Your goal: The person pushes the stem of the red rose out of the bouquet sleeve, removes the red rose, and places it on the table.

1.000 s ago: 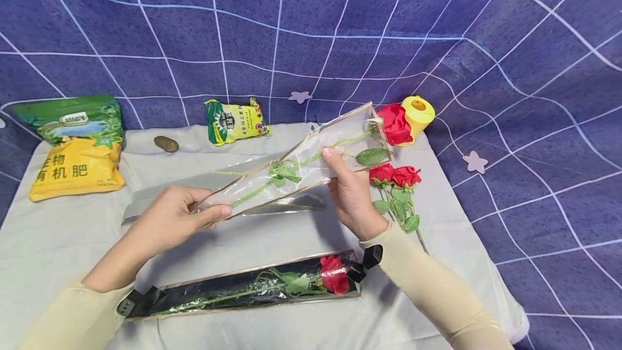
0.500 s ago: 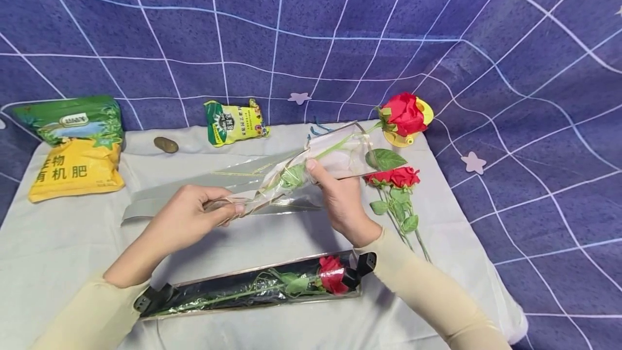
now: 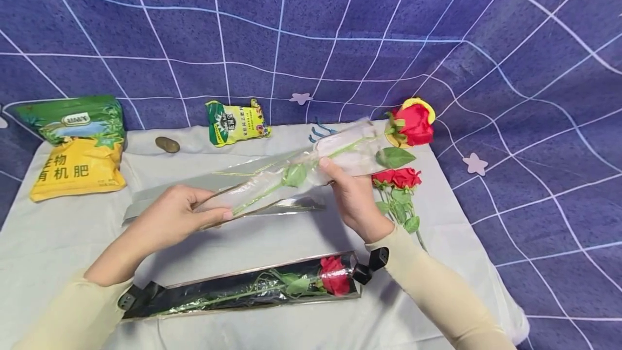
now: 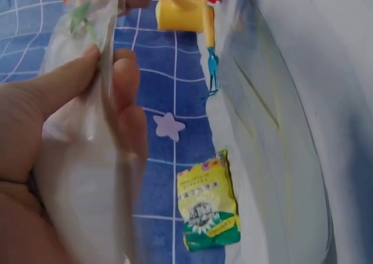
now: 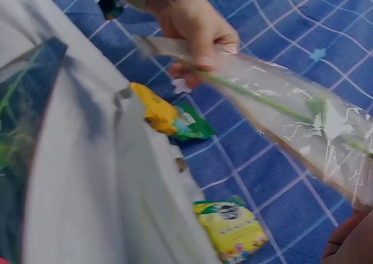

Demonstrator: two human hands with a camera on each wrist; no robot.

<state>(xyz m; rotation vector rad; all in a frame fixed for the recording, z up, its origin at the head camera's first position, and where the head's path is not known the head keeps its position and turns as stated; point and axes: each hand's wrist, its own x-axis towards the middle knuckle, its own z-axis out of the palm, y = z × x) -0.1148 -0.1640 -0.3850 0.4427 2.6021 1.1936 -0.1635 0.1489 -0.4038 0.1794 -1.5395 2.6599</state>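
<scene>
A red rose (image 3: 415, 126) lies in a clear flower sleeve (image 3: 250, 190) with a pale back, tilted over the table. Its bloom and a leaf stick out past the sleeve's wide mouth at the right. My left hand (image 3: 175, 215) pinches the narrow lower end, thumb on top; the left wrist view shows the sleeve (image 4: 76, 153) between thumb and fingers. My right hand (image 3: 352, 201) grips the sleeve near its mouth, thumb over the stem and fingers hidden underneath. In the right wrist view the green stem (image 5: 256, 95) runs inside the film towards my left hand.
In front lies a black-backed sleeve (image 3: 194, 296) holding another rose. Loose roses (image 3: 402, 207) lie at the right. Grey sleeves (image 3: 165, 193) lie behind my hands. At the back are fertilizer bags (image 3: 82, 169), a small packet (image 3: 240, 123), a brown stone (image 3: 167, 145) and a yellow watering can (image 4: 178, 14).
The bloom has come farther out of the sleeve's mouth, to the right. The sleeve bunched up as my left hand came right, then straightened as that hand moved back left.
</scene>
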